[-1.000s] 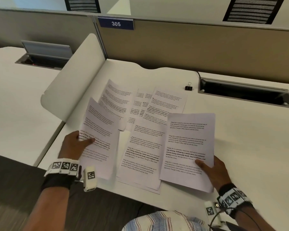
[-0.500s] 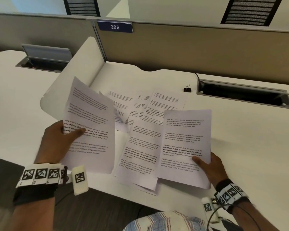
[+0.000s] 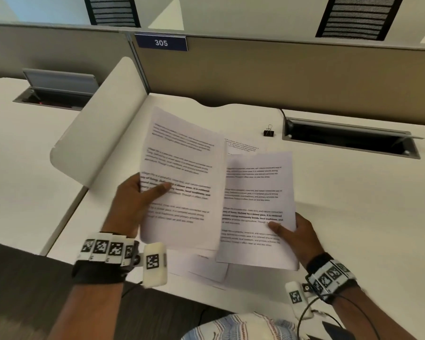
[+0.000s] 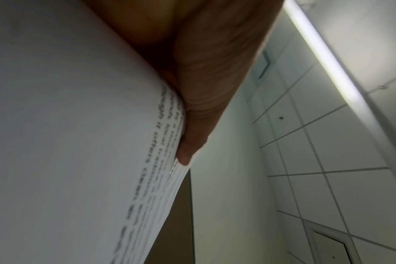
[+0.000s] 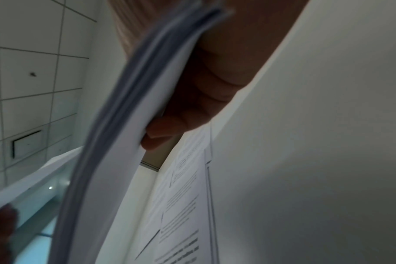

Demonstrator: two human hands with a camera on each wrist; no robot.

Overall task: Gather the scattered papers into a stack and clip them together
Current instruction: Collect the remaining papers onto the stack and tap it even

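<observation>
Office cubicle setup: white table with a tan partition running along its far edge, and a blue plate reading 305 stuck on top of that. A curved white side divider closes off the table's left edge.

Biggest thing in play is the paper the left hand has lifted off the table, a printed sheet held up and tilted, thumb on the front, fingers hidden behind it. In the left wrist view the thumb is pressed flat on the text.

Just right of it and partly behind its edge, the right hand pinches another printed sheet at its lower right corner, thumb on top. The right wrist view shows several page edges bunched there, so it looks like more than one page.

More loose papers lie flat under both, near the front edge, and one peeks out behind.

Near the far edge sits a black binder clip, right beside the open cable tray, well apart from both hands.
</observation>
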